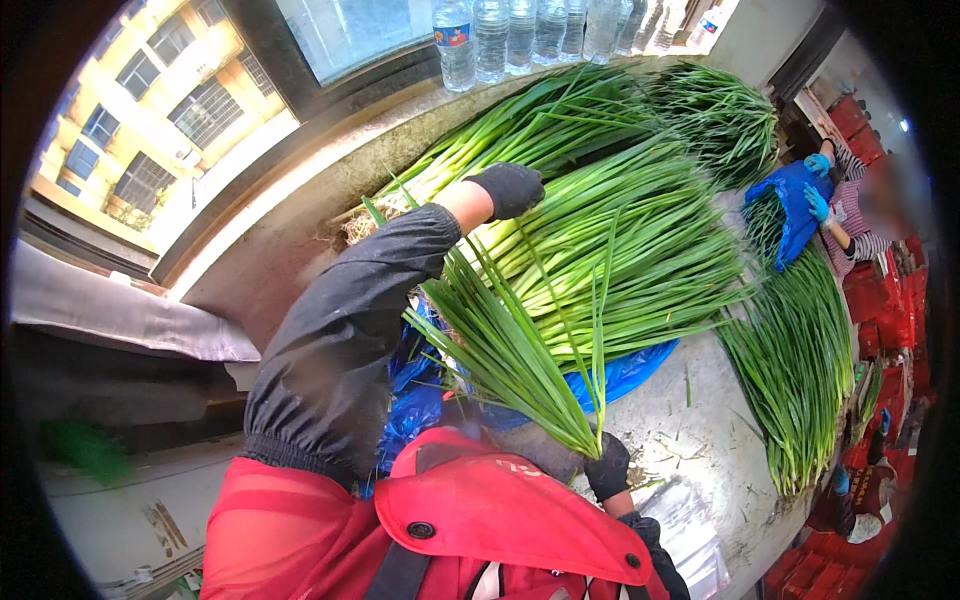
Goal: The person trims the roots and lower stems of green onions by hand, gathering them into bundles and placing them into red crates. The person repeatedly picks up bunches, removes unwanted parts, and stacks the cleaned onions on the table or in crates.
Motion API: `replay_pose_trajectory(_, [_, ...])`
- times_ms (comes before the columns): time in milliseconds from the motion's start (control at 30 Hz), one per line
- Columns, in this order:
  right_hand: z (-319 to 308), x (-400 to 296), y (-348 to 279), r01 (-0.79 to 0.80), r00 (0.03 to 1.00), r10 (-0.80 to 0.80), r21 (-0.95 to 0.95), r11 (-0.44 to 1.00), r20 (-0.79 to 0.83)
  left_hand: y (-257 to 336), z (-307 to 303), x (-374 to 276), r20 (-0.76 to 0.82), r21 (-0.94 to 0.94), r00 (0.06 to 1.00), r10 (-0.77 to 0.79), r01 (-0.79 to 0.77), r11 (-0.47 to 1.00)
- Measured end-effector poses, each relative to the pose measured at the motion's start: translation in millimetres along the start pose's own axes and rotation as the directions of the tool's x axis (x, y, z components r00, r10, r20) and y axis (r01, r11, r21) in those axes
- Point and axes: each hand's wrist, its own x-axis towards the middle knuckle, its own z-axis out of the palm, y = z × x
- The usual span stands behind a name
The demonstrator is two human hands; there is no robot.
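My right hand (609,463), in a black glove, grips a small bunch of long-leaved greens (525,360) at its pale base. They look like green garlic or scallions, and the leaves fan up and left. My left hand (504,192), also black-gloved, is raised above the big pile of the same greens (600,255), its fingers curled. A thin, dull leaf (551,300) runs taut from beneath that glove down towards the base of the bunch; the fingertips pinching it are mostly hidden. Pale root ends (364,221) show at the pile's left side.
Blue plastic sheeting (622,375) lies under the pile on the grey tabletop (697,442). Clear plastic bags (686,525) rest near my right forearm. Water bottles (491,41) line the window ledge. Another pile (795,375) lies right, beside a co-worker's blue-gloved hands (817,199) holding blue plastic.
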Motion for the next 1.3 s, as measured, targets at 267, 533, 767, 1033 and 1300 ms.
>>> replay_pose_trajectory(267, [11.8, -5.5, 15.3, -0.02, 1.0, 0.019, 0.049, 0.999, 0.009, -36.0, -52.9, -24.4, -0.183, -0.364, 0.97, -0.162, 0.087, 0.927])
replay_pose_trajectory(533, [15.0, -3.7, 22.2, -0.038, 0.999, 0.038, -0.01, 0.999, 0.034, -18.1, -1.4, -26.1, 0.072, -0.106, 0.992, 0.106, -0.098, 0.99])
replay_pose_trajectory(767, [13.3, -0.1, 19.9, -0.063, 0.997, 0.063, 0.003, 0.998, 0.038, -16.6, -27.7, -20.3, -0.125, -0.477, 0.992, -0.022, -0.041, 0.878])
replay_pose_trajectory(1033, [14.2, 5.8, 17.3, -0.053, 0.999, 0.052, 0.106, 0.993, 0.012, -48.0, -165.5, -102.7, -0.168, -0.875, 0.985, 0.035, -0.166, 0.455])
replay_pose_trajectory(1300, [-0.1, 18.4, 17.8, -0.159, 0.975, 0.119, 0.219, 0.963, 0.188, -10.9, -174.3, -214.6, 0.342, -0.543, 0.939, -0.029, 0.223, 0.81])
